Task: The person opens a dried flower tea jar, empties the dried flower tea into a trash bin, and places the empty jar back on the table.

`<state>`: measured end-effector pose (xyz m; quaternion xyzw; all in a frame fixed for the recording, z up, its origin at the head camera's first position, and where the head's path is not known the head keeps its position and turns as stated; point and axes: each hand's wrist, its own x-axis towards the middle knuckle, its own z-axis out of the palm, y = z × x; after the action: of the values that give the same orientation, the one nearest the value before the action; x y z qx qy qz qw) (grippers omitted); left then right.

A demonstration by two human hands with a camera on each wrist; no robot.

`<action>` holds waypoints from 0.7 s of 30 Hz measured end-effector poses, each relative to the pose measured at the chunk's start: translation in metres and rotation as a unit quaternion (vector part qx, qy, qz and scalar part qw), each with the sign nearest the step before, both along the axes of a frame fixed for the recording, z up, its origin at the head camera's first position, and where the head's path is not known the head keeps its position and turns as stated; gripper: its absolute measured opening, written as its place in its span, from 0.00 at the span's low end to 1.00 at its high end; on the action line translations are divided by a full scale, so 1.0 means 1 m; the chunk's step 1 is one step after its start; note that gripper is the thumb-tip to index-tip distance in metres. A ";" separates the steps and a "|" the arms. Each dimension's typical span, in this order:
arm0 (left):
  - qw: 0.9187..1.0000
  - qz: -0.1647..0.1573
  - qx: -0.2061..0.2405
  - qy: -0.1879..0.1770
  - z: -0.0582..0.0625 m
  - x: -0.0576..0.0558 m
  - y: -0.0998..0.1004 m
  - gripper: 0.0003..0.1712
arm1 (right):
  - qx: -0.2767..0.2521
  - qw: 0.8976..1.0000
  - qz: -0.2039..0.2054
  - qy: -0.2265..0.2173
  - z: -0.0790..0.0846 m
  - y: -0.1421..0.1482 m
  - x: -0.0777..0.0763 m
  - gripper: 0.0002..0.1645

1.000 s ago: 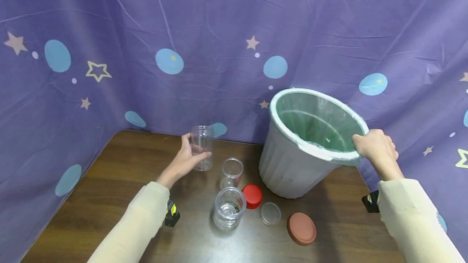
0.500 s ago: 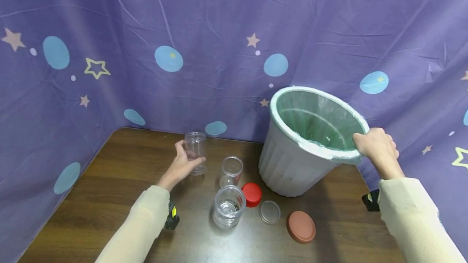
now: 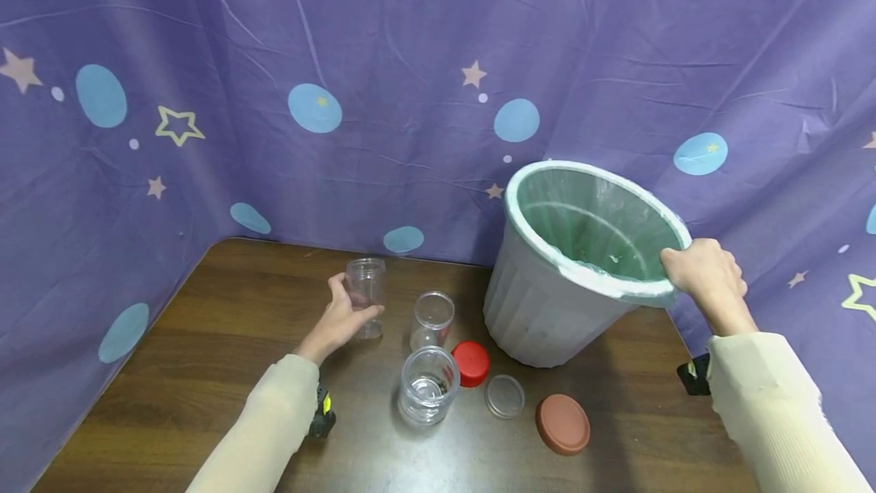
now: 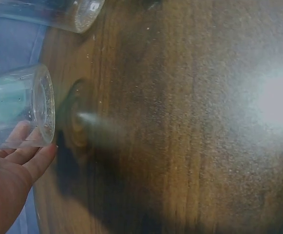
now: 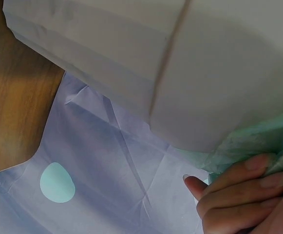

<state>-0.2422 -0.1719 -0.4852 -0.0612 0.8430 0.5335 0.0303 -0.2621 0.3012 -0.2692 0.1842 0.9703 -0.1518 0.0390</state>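
My left hand [image 3: 342,318] grips a tall clear plastic jar [image 3: 366,284] between thumb and fingers. The jar stands upright, without a lid, at the back left of the table. In the left wrist view its base [image 4: 45,105] shows close over the wood, with a shadow beside it. On the other side, my right hand [image 3: 705,272] holds the rim of a grey-white trash bin [image 3: 537,310] lined with a thin green bag [image 3: 595,227]. The bin leans toward that hand. In the right wrist view, curled fingers [image 5: 243,195] press the bag against the rim.
Two more open clear jars, a slim one [image 3: 433,314] and a wider one [image 3: 427,394], stand mid-table. Beside them lie a red lid [image 3: 471,362], a clear lid [image 3: 505,396] and a brown-red lid [image 3: 563,424]. A purple patterned curtain [image 3: 424,97] hangs behind the wooden table [image 3: 205,371].
My left hand has carried the tall jar left and down toward the tabletop. The right hand keeps its hold on the bin's rim.
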 end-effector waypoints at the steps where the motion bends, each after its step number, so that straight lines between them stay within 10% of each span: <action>1: 1.000 -0.001 -0.002 0.000 -0.001 0.000 0.000 0.52 | 0.000 1.000 0.000 0.000 0.000 0.000 0.000 0.33; 21: 1.000 -0.008 -0.008 0.019 -0.018 0.010 0.005 0.54 | -0.002 1.000 -0.001 0.001 0.001 0.000 0.001 0.33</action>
<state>-0.2319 -0.1667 -0.5035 -0.0448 0.8483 0.5273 0.0178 -0.2613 0.3011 -0.2687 0.1847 0.9699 -0.1542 0.0378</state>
